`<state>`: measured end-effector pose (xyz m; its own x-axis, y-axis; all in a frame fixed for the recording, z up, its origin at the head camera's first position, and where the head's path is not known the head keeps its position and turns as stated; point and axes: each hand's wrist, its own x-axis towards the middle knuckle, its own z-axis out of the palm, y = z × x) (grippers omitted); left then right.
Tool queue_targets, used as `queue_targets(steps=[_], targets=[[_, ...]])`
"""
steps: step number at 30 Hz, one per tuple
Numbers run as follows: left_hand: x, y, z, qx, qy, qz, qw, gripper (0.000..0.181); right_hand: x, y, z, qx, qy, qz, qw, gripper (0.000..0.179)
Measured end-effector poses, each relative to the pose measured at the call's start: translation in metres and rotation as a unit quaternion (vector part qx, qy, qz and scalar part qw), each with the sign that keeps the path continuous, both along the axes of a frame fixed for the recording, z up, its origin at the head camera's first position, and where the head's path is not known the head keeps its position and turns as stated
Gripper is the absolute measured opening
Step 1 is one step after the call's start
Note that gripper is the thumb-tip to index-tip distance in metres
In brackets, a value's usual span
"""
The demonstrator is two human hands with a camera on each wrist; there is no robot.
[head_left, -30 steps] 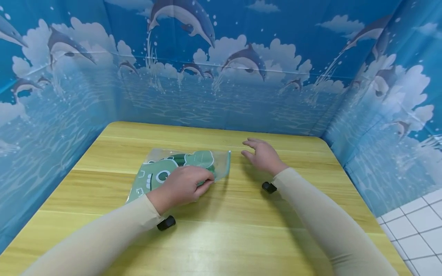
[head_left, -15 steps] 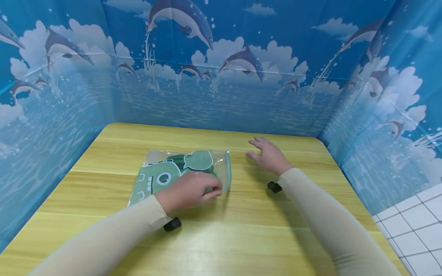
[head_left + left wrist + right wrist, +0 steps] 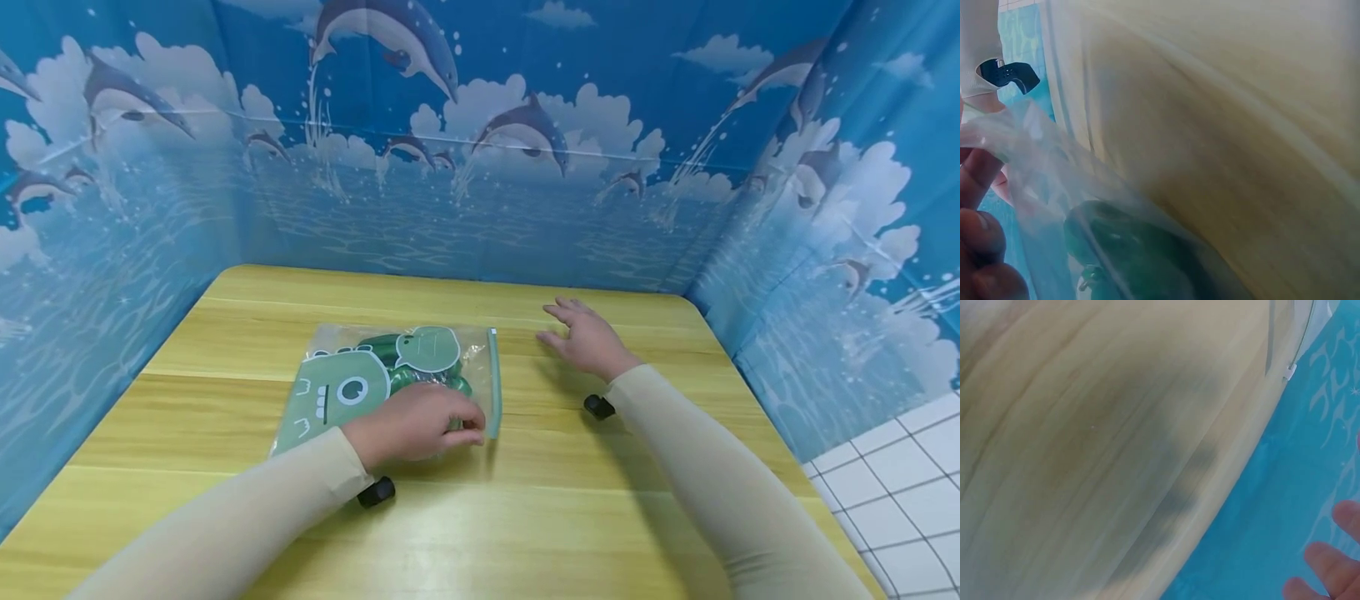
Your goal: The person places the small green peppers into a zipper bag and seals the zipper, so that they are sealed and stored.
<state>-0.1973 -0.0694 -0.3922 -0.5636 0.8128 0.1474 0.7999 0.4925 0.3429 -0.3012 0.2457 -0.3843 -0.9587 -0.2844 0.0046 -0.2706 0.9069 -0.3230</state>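
Note:
A clear zip bag (image 3: 333, 379) printed with a green cartoon monster lies on the table, its green zip strip (image 3: 495, 379) along the right end. Shiny green items (image 3: 457, 385) show through the plastic; their kind is unclear. My left hand (image 3: 423, 421) pinches the near edge of the bag close to the zip end. In the left wrist view its curled fingers (image 3: 982, 234) hold the raised plastic, and a rounded dark green item (image 3: 1129, 250) is inside. My right hand (image 3: 588, 340) hovers over the table right of the bag, fingers spread, touching nothing.
The yellow wooden table (image 3: 600, 517) has a rounded far edge. A blue dolphin-print curtain (image 3: 480, 208) encloses its back and sides. White floor tiles (image 3: 885, 475) show at lower right. A white slider (image 3: 1290, 372) sits at the zip's far end.
My left hand has moved a little right and toward me, drawing the bag's near edge along; more of the zip strip and print shows. My right hand has drifted slightly right, still off the bag.

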Motion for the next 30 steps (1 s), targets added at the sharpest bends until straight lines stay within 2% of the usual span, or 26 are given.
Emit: queue_targets(steps=[12, 18, 24, 30], targets=[[0.0, -0.001, -0.004, -0.009, -0.019, -0.015, 0.9997, 0.022, 0.002, 0.002, -0.003, 0.001, 0.004, 0.008, 1.0, 0.07], [0.0, -0.005, -0.004, -0.01, -0.023, -0.009, 0.9996, 0.028, 0.004, 0.003, -0.004, 0.003, -0.002, 0.004, 1.0, 0.07], [-0.005, -0.019, 0.002, 0.001, -0.005, 0.017, 0.9998, 0.037, 0.004, 0.005, -0.005, 0.006, -0.002, 0.005, 1.0, 0.072], [-0.023, -0.046, 0.009, -0.025, 0.01, 0.088, 0.9958, 0.059, 0.007, 0.007, -0.006, 0.013, -0.011, 0.006, 0.9998, 0.072]])
